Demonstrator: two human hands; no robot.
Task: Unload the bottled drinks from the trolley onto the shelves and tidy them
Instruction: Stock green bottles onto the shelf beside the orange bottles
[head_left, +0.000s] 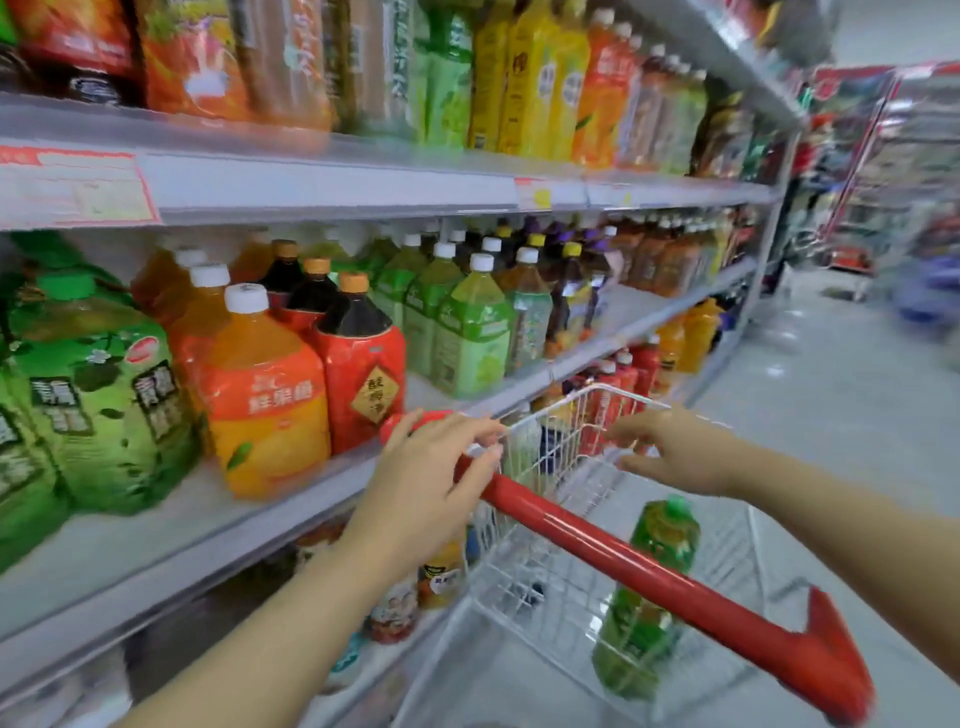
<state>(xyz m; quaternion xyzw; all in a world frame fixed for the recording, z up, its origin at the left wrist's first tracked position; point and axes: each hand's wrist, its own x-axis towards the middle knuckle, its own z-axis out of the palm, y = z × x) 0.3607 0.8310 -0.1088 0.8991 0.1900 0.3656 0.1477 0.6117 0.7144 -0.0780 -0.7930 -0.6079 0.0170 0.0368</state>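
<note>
Along the left, running away down the aisle: grey shelves (332, 192), several tiers, packed with bottled drinks. To the right, pale shop floor (831, 415), blurred in the distance. Down at the lower middle, close against the shelving: white wire trolley (519, 587). On the middle tier, at the near end, big green-labelled bottles (88, 389); just beside them an orange juice bottle (270, 395) with a white cap, standing at the shelf's front edge; touching its right side a dark drink in a red label (363, 374) with an orange cap; further along, upright pale green bottles (470, 338) in rows. Across the near end of the trolley, slanting from upper left to lower right: red handle (623, 561). Inside the basket, behind that handle and toward the right wall: one green bottle (654, 587), green cap uppermost, seen through the wire; upright or leaning, cannot tell. Laid over the left end of the handle: left hand (431, 467), fingers loosely extended, tips reaching the basket's rim wire, nothing pinched or wrapped as far as can be seen. Hovering above the basket, apart from the bottle below: right hand (675, 452), fingers spread and relaxed, pointing left, holding nothing.
</note>
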